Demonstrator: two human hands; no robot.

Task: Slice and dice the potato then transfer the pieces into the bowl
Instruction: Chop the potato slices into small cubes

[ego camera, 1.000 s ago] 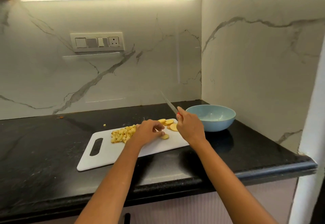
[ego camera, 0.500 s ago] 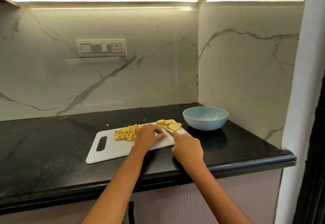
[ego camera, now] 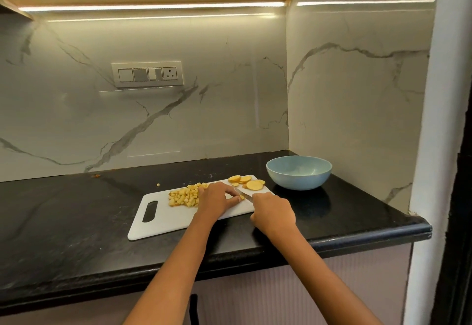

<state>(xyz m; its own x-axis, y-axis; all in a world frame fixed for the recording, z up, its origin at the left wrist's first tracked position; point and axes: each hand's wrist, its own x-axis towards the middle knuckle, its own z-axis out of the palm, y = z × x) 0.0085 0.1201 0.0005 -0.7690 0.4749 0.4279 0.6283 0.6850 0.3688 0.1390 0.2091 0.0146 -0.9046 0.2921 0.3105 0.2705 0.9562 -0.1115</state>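
Observation:
A white cutting board (ego camera: 163,222) lies on the black counter. A pile of diced potato (ego camera: 185,195) sits on its middle, and several round potato slices (ego camera: 249,181) lie at its far right corner. My left hand (ego camera: 217,199) holds a small potato slice down on the board with curled fingers. My right hand (ego camera: 273,213) grips a knife (ego camera: 242,193) whose blade lies low against that slice, just beside my left fingertips. The light blue bowl (ego camera: 298,172) stands to the right of the board with nothing visible inside.
One loose potato bit (ego camera: 158,184) lies on the counter (ego camera: 63,217) behind the board. Marble walls close the back and right side, with a switch panel (ego camera: 148,74) on the back wall. The counter's front edge runs just under my forearms.
The knife, raised with its tip up a second ago, has come down onto the slice under my left fingers. My right hand moved toward me and down. The camera pulled back.

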